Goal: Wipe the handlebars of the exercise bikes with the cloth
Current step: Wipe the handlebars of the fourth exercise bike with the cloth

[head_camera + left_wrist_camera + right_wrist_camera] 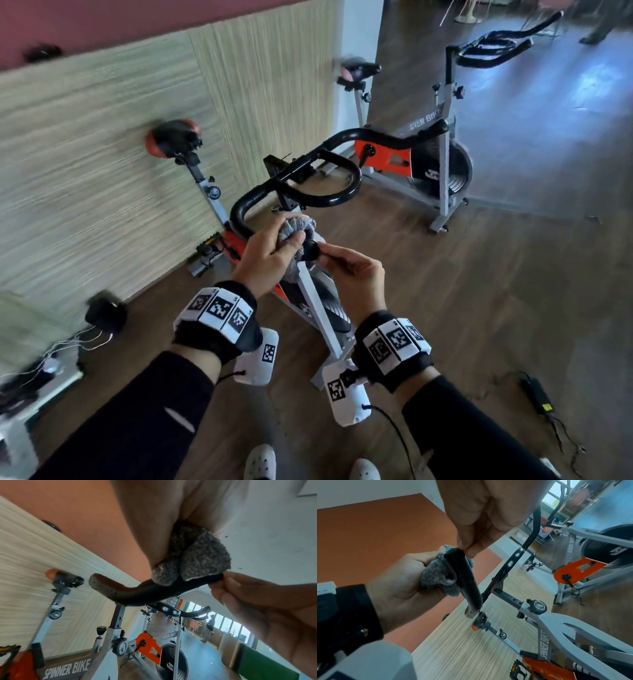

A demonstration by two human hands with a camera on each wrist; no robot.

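The nearest exercise bike has a black handlebar (298, 178) curving toward me. My left hand (291, 240) grips a grey fluffy cloth (296, 228) bunched around the bar's near end. In the left wrist view the cloth (197, 555) sits on top of the bar (137, 593). My right hand (329, 255) pinches the very tip of that bar end (313, 250) between thumb and fingers. The right wrist view shows the fingertips (467, 547) on the tip of the bar (465, 577), with the cloth (436, 576) and left hand (402, 581) just beside it.
A second orange-and-grey spinner bike (428, 144) stands behind the first, and another handlebar (496, 48) is farther back. A panelled wall (102, 154) runs along the left. A power adaptor with cables (537, 397) lies on the wooden floor at right. A person (210, 626) stands far off.
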